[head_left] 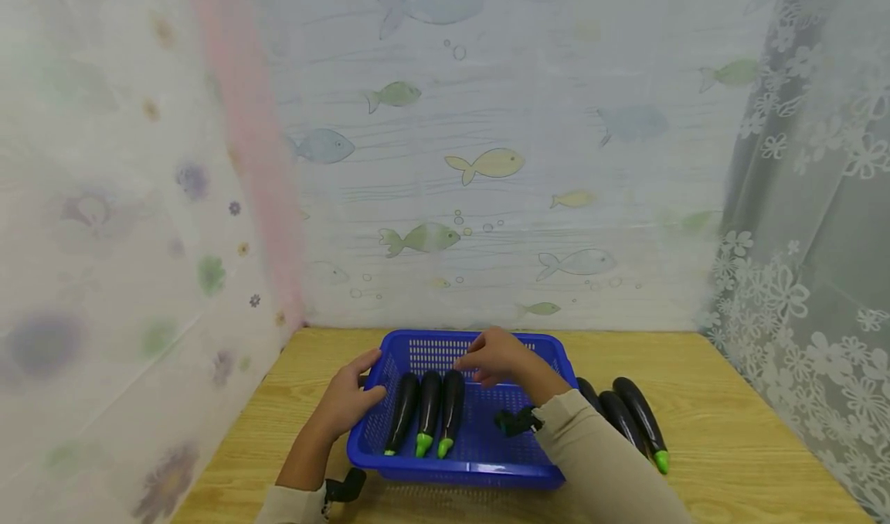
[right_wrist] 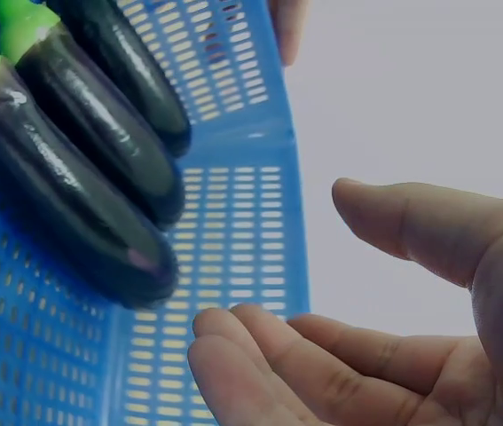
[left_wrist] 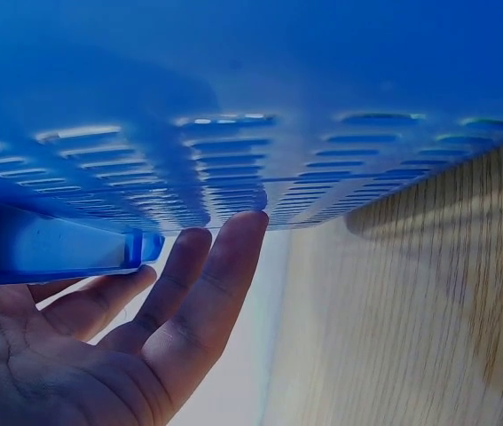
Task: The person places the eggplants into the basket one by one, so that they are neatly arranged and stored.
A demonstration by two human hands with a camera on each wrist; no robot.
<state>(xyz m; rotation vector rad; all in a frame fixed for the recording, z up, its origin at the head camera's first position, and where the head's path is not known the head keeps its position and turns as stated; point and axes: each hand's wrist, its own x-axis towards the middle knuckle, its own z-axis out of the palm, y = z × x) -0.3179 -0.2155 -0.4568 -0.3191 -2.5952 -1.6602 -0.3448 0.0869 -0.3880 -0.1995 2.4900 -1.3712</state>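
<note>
Desk [head_left: 737, 416] of yellowish wood faces a fish-print curtain [head_left: 612, 222], left grip [head_left: 348, 396] holding the blue basket [head_left: 424, 464], right grip [head_left: 502, 356] released.

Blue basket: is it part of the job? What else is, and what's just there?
For the job, it seems:
blue plastic basket
three eggplants inside it
eggplants beside it, probably
left hand
right hand

Just there:
wood-grain table
fish-print sheet
flowered curtain
</note>
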